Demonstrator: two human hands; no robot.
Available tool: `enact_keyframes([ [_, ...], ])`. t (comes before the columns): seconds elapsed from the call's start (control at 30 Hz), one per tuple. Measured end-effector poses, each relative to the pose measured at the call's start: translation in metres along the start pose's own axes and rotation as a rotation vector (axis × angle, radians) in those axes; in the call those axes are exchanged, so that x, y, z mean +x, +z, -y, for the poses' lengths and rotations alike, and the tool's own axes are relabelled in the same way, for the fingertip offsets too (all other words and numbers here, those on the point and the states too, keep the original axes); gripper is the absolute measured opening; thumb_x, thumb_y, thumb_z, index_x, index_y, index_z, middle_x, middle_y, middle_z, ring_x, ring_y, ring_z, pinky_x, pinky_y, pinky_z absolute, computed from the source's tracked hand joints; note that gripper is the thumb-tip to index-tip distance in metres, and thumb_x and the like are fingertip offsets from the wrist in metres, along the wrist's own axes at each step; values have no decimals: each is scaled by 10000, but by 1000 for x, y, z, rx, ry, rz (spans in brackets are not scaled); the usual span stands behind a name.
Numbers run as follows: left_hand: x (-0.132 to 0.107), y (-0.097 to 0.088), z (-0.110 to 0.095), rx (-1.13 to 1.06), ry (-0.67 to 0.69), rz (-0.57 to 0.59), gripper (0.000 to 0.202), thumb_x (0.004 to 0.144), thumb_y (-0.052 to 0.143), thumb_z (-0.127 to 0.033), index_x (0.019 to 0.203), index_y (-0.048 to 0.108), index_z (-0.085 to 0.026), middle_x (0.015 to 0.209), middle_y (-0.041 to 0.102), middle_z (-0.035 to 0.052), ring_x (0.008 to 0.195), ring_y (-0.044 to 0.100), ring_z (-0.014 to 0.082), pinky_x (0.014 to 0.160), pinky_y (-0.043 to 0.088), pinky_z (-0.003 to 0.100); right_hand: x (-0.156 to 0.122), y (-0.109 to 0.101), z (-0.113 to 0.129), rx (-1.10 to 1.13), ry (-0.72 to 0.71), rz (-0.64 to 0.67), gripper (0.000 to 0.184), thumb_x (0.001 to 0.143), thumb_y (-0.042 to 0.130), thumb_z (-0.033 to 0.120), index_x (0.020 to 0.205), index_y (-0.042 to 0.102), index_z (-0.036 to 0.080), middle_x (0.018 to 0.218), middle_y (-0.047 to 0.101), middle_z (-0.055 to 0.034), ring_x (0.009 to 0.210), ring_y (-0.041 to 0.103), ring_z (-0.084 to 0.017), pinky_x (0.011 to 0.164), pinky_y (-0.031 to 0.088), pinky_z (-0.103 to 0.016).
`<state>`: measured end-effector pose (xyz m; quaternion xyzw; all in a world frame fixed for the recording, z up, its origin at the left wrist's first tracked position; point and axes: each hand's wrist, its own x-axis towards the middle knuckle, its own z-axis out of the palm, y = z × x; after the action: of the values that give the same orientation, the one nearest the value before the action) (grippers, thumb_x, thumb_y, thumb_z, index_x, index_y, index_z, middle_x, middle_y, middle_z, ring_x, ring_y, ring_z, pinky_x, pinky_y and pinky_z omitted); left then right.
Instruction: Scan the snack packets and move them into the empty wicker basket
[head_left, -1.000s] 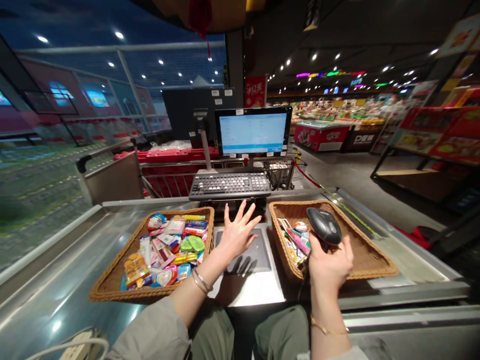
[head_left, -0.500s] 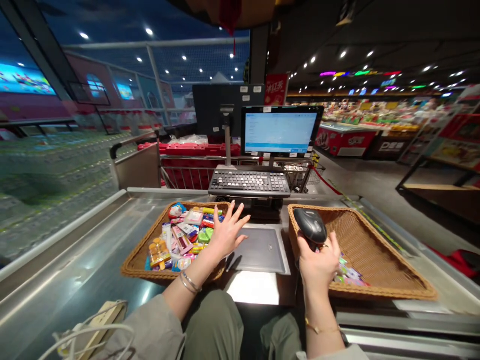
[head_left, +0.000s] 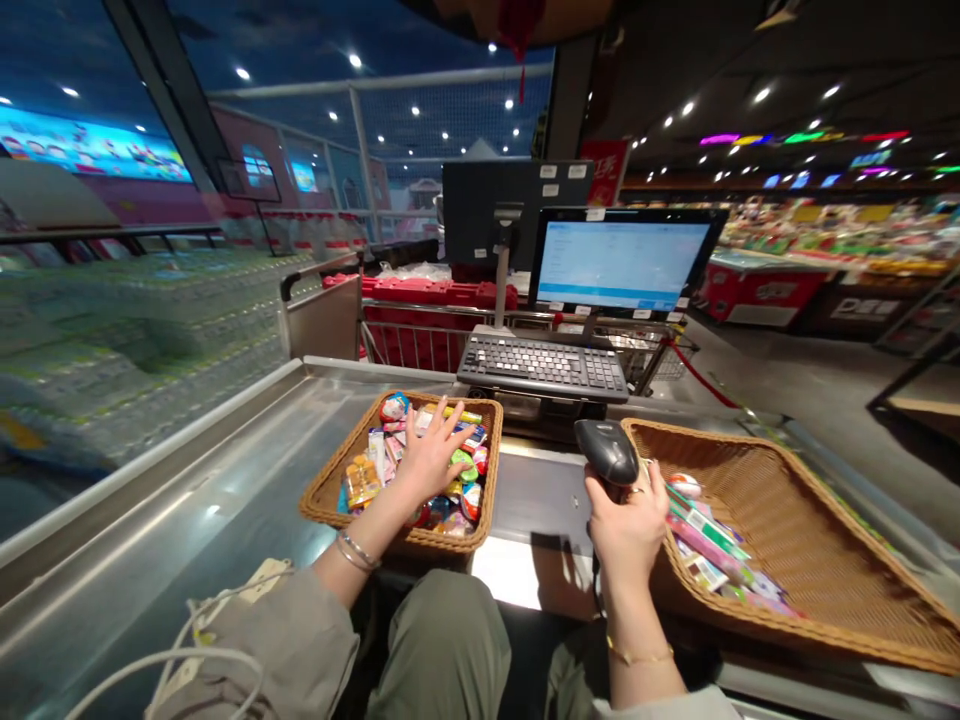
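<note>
the right hand (head_left: 628,520) grips the scanner (head_left: 607,450), its head sticking up above the fingers, just in front of the keyboard (head_left: 544,365). the left hand (head_left: 429,455), fingers spread loose, hovers over the packets (head_left: 362,480) in the basket (head_left: 319,497) left of the keyboard.

Counter (head_left: 547,495) free between wicker baskets (head_left: 324,485); keyboard (head_left: 544,365) overhangs behind.

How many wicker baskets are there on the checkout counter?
2. The left basket, full of small packets, lies under the left hand; the right basket sits beside the right hand, which holds a scanner.
</note>
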<state>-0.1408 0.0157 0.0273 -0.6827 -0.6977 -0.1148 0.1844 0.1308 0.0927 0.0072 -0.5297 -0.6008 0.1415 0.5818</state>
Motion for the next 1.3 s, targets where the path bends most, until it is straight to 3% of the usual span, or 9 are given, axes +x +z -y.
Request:
enact_keyframes([
  [0.2, -20, -6, 36, 53, -36, 28, 570, 841, 680, -382, 1388, 524, -339, 1591, 329, 78, 1493, 214, 363, 1123, 20, 761, -7, 8, 12, -3, 24, 35, 337, 729, 652, 497, 782, 680, 165, 1098, 701, -173, 1358, 416, -355, 1105, 303, -568],
  [0.47, -46, -20, 88, 68, -77, 193, 535, 866, 655, -377, 1385, 525, -379, 1607, 290, 70, 1500, 164, 380, 1087, -76, 774, -13, 17, 15, 19, 22, 64, 342, 715, 658, 489, 810, 687, 161, 1078, 701, -165, 1347, 419, -358, 1097, 302, -575],
  [0.7, -60, -37, 130, 53, -115, 372, 585, 799, 733, -436, 1355, 549, -433, 1623, 244, 60, 1492, 108, 445, 1046, -109, 792, -17, 20, 16, 29, 19, 77, 332, 698, 677, 465, 813, 693, 154, 1106, 696, -178, 1356, 406, -364, 1090, 295, -571],
  [0.9, -61, -45, 153, 61, -131, 506, 692, 711, 817, -391, 1342, 544, -467, 1620, 265, 58, 1495, 84, 446, 1028, -109, 803, -18, 22, 15, 20, 3, 96, 327, 704, 672, 486, 755, 671, 163, 1060, 709, -169, 1365, 395, -360, 1088, 289, -567],
  [1.07, -61, -40, 168, 94, -87, 548, 696, 667, 834, -434, 1311, 572, -466, 1613, 293, 51, 1505, 65, 420, 1013, -172, 780, -18, 21, 16, 14, 18, 81, 337, 693, 678, 489, 776, 680, 162, 1083, 709, -174, 1361, 405, -364, 1093, 286, -579],
  [1.3, -55, -28, 170, 60, -16, 615, 802, 591, 874, -378, 1319, 555, -483, 1622, 262, 58, 1500, 35, 437, 995, -185, 784, -17, 22, 13, 21, 15, 63, 336, 676, 682, 488, 775, 678, 167, 1089, 706, -177, 1347, 417, -365, 1096, 288, -583],
])
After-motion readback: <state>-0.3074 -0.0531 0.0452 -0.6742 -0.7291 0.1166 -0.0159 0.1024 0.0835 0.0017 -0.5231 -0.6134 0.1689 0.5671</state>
